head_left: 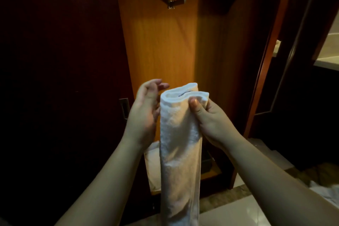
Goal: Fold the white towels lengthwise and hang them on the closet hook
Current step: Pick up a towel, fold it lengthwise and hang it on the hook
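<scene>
The open closet fills the middle of the frame, its lit orange-brown wooden back panel running from the top edge down to a low shelf, with a dark door taking up the whole left side. A pale tiled floor shows along the bottom right.

In the lower centre hangs the white towel, folded into a long narrow band that drops from the hands straight down past the bottom of the frame (its doubled top edge curls over like a soft loop, with a dark line of stitching or a label just visible inside). Behind it, low in the closet, a second pale cloth lies on the shelf.

The right hand, right of centre, grips the towel's top edge, thumb pressed on the near face and fingers wrapped behind. The left hand, left of centre, is spread loosely with relaxed fingers, palm turned toward the towel's left side; whether it touches the cloth cannot be told.

In the upper centre, a metal hook juts from the back panel, bare and well above the towel.
</scene>
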Motion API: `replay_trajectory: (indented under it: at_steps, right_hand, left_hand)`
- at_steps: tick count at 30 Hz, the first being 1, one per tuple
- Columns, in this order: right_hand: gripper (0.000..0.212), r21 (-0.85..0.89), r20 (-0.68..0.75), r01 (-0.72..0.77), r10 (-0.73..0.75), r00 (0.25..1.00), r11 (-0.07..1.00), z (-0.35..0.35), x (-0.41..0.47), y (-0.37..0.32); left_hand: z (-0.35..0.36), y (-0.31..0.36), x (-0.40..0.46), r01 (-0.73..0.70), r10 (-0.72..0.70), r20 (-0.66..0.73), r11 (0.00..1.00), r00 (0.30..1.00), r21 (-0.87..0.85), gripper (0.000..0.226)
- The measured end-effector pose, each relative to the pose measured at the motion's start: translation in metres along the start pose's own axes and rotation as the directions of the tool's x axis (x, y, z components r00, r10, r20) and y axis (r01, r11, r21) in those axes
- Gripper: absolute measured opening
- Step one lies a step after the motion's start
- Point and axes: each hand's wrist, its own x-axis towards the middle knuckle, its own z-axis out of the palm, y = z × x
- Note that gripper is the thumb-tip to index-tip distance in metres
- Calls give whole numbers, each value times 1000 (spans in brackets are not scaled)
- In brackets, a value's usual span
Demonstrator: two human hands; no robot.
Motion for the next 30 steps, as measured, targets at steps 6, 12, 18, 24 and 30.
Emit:
replay_trajectory:
  at_steps: [6, 12, 18, 24, 30]
  right_hand:
    - [57, -171, -17, -4, 1, 1000, 985, -4, 20, 6]
    - [37, -292, -69, 121, -147, 987, 949, -10, 49, -3]
    - [40, -614, 93, 8, 63, 994, 789, -12, 7, 61]
    - [33, -331, 13, 8, -3, 1000, 944, -21, 23, 46]
    - [30, -200, 35, 27, -20, 999, 979, -14, 34, 32]
  left_hand:
    - [-18, -4, 10, 35, -95, 209, 962, 973, 270, 31]
    - [-19, 5, 46, -91, 6, 233, 931, 972, 353, 21]
    - [-34, -64, 12, 63, -272, 212, 740, 939, 670, 7]
    - [-22, -60, 26, 152, -192, 182, 965, 964, 212, 40]
    - [-22, -56, 29, 273, -298, 227, 952, 927, 138, 43]
